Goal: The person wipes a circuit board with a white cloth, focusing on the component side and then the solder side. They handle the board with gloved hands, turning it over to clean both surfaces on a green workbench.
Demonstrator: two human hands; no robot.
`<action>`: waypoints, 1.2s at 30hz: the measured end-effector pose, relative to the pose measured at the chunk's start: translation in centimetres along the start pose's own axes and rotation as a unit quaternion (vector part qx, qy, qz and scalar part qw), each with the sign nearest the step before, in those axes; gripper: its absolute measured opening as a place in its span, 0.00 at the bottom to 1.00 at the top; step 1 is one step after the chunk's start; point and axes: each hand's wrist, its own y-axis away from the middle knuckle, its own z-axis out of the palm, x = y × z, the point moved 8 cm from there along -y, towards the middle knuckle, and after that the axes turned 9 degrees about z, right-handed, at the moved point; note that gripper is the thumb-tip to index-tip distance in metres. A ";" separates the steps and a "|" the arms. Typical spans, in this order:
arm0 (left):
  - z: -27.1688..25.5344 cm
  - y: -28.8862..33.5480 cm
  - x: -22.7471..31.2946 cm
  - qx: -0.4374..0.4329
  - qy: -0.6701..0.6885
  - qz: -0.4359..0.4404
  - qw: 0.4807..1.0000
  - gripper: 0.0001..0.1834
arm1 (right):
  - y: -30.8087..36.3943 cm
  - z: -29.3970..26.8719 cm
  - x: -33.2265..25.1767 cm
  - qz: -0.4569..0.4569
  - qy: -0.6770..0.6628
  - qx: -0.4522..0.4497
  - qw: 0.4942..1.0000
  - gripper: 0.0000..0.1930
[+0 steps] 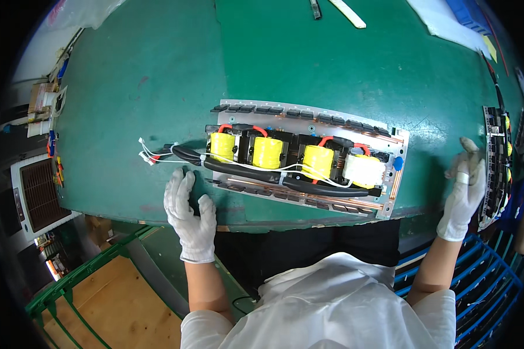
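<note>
On the green tabletop (145, 110) lies a long circuit assembly (308, 156), slightly tilted, with yellow-wrapped coils, one white-wrapped coil, and dark blocks along both long sides. A black cable bundle (186, 154) and thin white wires run along it and trail off its left end. My left hand (190, 216), in a white glove, is open just below those wires, thumb apart from the fingers, holding nothing. At the right, my gloved right hand (467, 189) has its fingers stretched out beside a second, similar assembly (496, 166). Whether it touches that assembly I cannot tell.
A white strip (348, 13) and a small black tool (315, 9) lie at the far edge. White foam (448, 26) and a blue bin (468, 14) are far right. Below the table stand a blue wire rack (477, 285) and a green-framed wooden panel (110, 296).
</note>
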 end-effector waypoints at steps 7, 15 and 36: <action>-1.2 -4.5 1.1 -0.040 0.048 0.074 0.995 0.28 | 1.1 2.2 0.5 0.096 0.110 -0.034 0.989 0.14; -5.9 -6.1 2.4 0.150 0.091 0.136 0.975 0.26 | 1.4 0.2 1.6 0.005 0.185 -0.010 0.983 0.10; 2.9 -12.8 9.8 -0.208 0.107 0.294 0.927 0.37 | 2.6 1.9 0.5 -0.167 0.323 -0.027 0.931 0.14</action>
